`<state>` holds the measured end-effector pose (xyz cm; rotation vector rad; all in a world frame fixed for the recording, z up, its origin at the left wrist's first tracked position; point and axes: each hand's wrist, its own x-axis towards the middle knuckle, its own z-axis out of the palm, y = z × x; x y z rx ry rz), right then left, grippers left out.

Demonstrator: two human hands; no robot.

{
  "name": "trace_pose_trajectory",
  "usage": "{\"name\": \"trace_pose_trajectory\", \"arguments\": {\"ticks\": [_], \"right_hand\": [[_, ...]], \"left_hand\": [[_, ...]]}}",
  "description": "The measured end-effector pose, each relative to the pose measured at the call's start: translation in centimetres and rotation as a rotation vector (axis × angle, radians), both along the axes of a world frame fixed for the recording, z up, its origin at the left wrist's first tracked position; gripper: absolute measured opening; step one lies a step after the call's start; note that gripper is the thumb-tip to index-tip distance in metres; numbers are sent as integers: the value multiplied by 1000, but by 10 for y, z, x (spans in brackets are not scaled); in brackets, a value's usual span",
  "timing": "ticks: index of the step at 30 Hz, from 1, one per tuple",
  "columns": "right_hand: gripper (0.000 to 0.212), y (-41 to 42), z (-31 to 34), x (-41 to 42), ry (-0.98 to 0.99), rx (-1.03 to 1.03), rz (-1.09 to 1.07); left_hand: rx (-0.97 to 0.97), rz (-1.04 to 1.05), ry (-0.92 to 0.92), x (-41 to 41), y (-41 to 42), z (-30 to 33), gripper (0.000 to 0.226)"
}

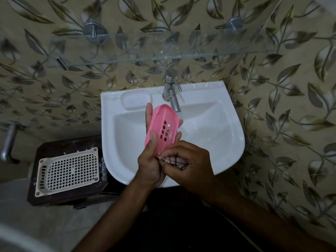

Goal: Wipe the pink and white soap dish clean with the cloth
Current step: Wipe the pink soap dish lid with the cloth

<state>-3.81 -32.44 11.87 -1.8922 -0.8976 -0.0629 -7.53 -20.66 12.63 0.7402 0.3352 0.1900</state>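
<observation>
My left hand (151, 160) grips the pink slotted part of the soap dish (162, 127) and holds it tilted upright over the sink basin, thumb on its lower front and fingers behind it. My right hand (189, 164) is curled round a bunched light cloth with dark lines (174, 160), pressed against the bottom end of the pink part. The white part of the soap dish (135, 100) lies on the sink's back ledge, left of the tap.
The white sink (218, 142) is fixed to a leaf-patterned wall, with a steel tap (171, 91) at its back. A glass shelf (163, 51) juts out above. Left of the sink, a white plastic grid basket (68, 169) rests on a dark stand (54, 197).
</observation>
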Motion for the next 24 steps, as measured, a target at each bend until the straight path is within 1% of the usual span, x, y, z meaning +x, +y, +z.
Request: {"name": "trace_pose_trajectory", "arguments": {"ticks": [2,4,6,8,9,11,13,14,15,16,18,20,22,24], "right_hand": [[15,-11,-5,11,-185,-99,80],[11,-21,-7,27,-356,-182,169],[10,-28,-9,39,-443,-216,206],[10,-28,-11,40,-444,-202,172],[11,-26,-11,34,-414,-184,143],[14,-18,-11,17,-281,-130,104],[19,-11,-9,-1,-101,-61,102],[21,-9,-8,-6,-35,-32,110],[24,-10,-8,-7,-11,-19,124],[25,-13,-8,-4,-38,-32,144],[25,-22,-11,9,-185,-110,183],[22,-30,-15,26,-314,-173,187],[18,-32,-19,39,-386,-187,160],[16,-30,-21,40,-404,-174,142]], "left_hand": [[-40,-40,2,-1,3,1,87],[-113,-85,11,-4,4,-3,86],[-163,-116,23,-6,6,-4,85],[-173,-109,47,-5,7,-1,85],[-182,-101,54,-4,7,0,85],[-191,-89,62,-5,5,2,85],[-183,-92,56,-7,4,3,82],[-180,-100,54,-8,4,3,81],[-175,-111,59,-9,3,4,79],[-176,-121,72,-9,4,5,79],[-205,-132,91,-10,5,6,79],[-236,-140,107,-9,8,6,71],[-257,-155,138,-8,13,5,63],[-298,-138,172,-7,14,5,61]]}}
